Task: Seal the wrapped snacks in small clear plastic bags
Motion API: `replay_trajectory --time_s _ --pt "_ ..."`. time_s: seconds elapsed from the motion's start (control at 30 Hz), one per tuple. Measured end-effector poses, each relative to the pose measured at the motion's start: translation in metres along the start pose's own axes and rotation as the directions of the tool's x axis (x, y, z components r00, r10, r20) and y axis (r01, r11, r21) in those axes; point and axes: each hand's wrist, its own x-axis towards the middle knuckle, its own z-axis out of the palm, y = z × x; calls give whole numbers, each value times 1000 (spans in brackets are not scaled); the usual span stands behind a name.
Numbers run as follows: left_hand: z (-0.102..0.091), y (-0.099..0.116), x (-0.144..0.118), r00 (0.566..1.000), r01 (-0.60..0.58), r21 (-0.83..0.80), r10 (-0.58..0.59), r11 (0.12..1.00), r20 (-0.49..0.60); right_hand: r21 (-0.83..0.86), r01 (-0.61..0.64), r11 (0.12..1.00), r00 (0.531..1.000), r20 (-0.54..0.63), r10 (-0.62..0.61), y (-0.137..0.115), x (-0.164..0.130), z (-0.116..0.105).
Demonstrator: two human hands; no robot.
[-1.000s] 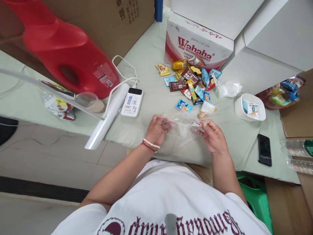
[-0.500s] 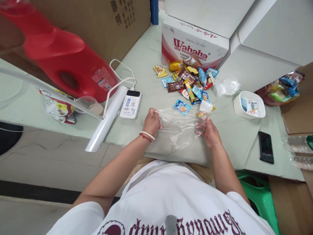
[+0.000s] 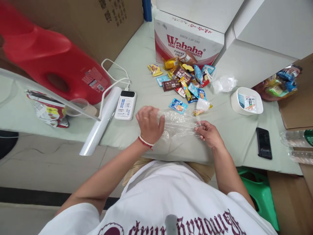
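Observation:
A clear plastic bag [image 3: 179,125] lies stretched across the table near its front edge, between my two hands. My left hand [image 3: 149,123] rests palm down at the bag's left end, fingers extended and thumb apart; its palm side is hidden. At the other end, my right hand [image 3: 207,132] pinches the bag's edge between thumb and fingers. Just beyond the bag are a blue snack packet [image 3: 178,106] and a small yellow-wrapped snack [image 3: 202,107] partly covered by white plastic. Behind these sits a pile of wrapped snacks [image 3: 183,76].
Left of my hands are a white power bank [image 3: 125,106] with a cable, a roll of clear film [image 3: 97,130] and a large red jug [image 3: 58,62]. To the right are a white tub [image 3: 236,106] and a phone [image 3: 264,143]. A Wahaha carton [image 3: 188,39] stands behind.
My left hand has turned from a closed grip on the bag to palm down with fingers extended. My right hand has shifted slightly toward me, still holding the bag, which now lies flatter.

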Motion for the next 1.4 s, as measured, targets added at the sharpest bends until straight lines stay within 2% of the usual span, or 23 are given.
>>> replay_trajectory --time_s 0.03,0.07,0.1,0.13,0.23,0.33,0.4,0.47,0.5,0.57,0.63,0.67,0.77,0.83,0.9,0.97,1.03,1.1,1.2,1.3,1.4 --pt "0 2 -7 985 -153 -30 155 988 72 1 0 1000 1000 2 0 0 -1 1" --pt "1 2 -13 943 -280 -73 289 957 168 -1 -1 1000 1000 6 1 -1 -1 1" --pt "1 -1 -17 885 -362 -113 379 925 269 -10 -5 1000 1000 12 5 -1 -1 -1" --pt "2 -6 -19 834 -398 -135 419 908 360 -26 -13 1000 1000 19 14 -1 -1 -5" --pt "-2 -26 -17 747 -353 -107 349 929 566 -115 -45 992 998 37 49 -1 1 -28" --pt "-13 -43 -12 652 -321 -85 285 943 702 -294 -20 955 999 30 31 -5 4 -58" --pt "-22 -48 -14 605 -314 -81 265 946 751 -492 38 870 994 -68 -82 -16 6 -69" --pt "-30 -48 -22 578 -312 -95 268 945 771 -675 115 729 943 -157 -294 -33 12 -66" --pt "-33 -47 -28 575 -313 -107 278 944 770 -737 167 655 907 -146 -395 -43 17 -57" --pt "-37 -44 -40 597 -308 -120 290 944 748 -803 301 515 867 5 -498 -61 31 -27" --pt "-38 -41 -51 646 -279 -109 271 954 714 -844 383 375 871 195 -450 -75 52 15" --pt "-38 -40 -54 673 -258 -97 250 961 696 -879 372 298 885 239 -400 -79 64 37" --pt "-36 -36 -61 745 -222 -52 204 974 636 -961 228 156 944 179 -277 -81 92 91" --pt "-35 -33 -63 775 -246 -28 214 969 595 -979 151 136 967 118 -224 -80 100 108" --pt "-34 -31 -65 792 -276 -13 235 961 563 -979 141 144 977 114 -181 -81 97 108" --pt "-34 -29 -66 807 -278 -6 237 961 542 -966 200 161 970 172 -170 -88 89 92" --pt "-34 -28 -67 819 -266 -14 233 964 525 -933 295 207 945 254 -204 -103 86 64" --pt "-33 -29 -67 823 -261 -32 240 965 516 -888 356 291 920 279 -274 -122 93 33" --pt "-32 -29 -67 827 -256 -45 243 966 506 -828 355 435 908 194 -373 -147 124 -5" --pt "-32 -29 -66 822 -252 -44 238 967 517 -770 336 543 932 187 -311 -154 159 -15" --pt "-33 -28 -66 810 -261 -43 243 964 533 -776 283 564 956 180 -231 -145 181 -7"
